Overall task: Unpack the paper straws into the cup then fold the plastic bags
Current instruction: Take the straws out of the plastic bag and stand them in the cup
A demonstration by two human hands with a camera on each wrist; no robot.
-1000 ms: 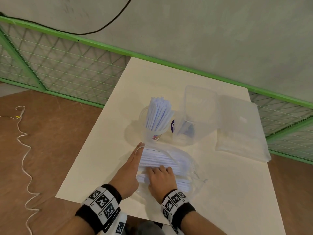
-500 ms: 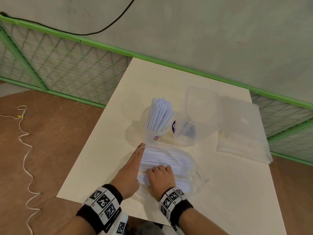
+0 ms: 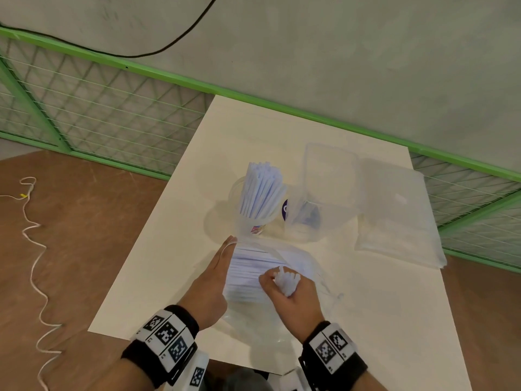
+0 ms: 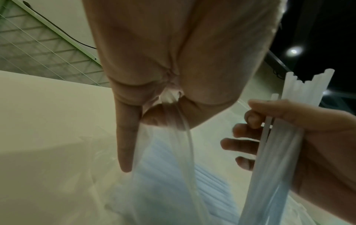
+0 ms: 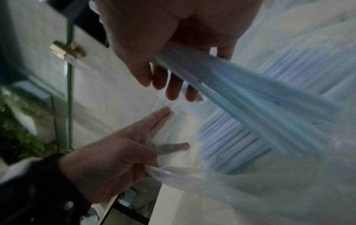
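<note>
An open clear plastic bag (image 3: pixel 307 263) of white paper straws (image 3: pixel 248 266) lies on the table's near part. My left hand (image 3: pixel 222 261) lies along its left side. In the left wrist view this hand pinches the bag's rim (image 4: pixel 169 109) with the index finger (image 4: pixel 125 144) straight. My right hand (image 3: pixel 282 286) grips a bundle of straws (image 3: pixel 286 279) and holds it tilted up over the bag; the same bundle (image 5: pixel 240 85) shows in the right wrist view. Just behind the bag stands a clear cup (image 3: pixel 255 221) with several straws (image 3: pixel 260 190) upright in it.
A clear plastic container (image 3: pixel 327 190) stands right of the cup. A flat stack of plastic bags (image 3: pixel 394 218) lies at the table's right edge. The cream table (image 3: pixel 174 235) is bordered by a green mesh fence (image 3: pixel 98 108); a white cord (image 3: pixel 33 249) lies on the floor.
My right hand went from lying knuckles-up on the straws in the bag to gripping a bundle and raising its ends upward. My left hand stayed at the bag's left side.
</note>
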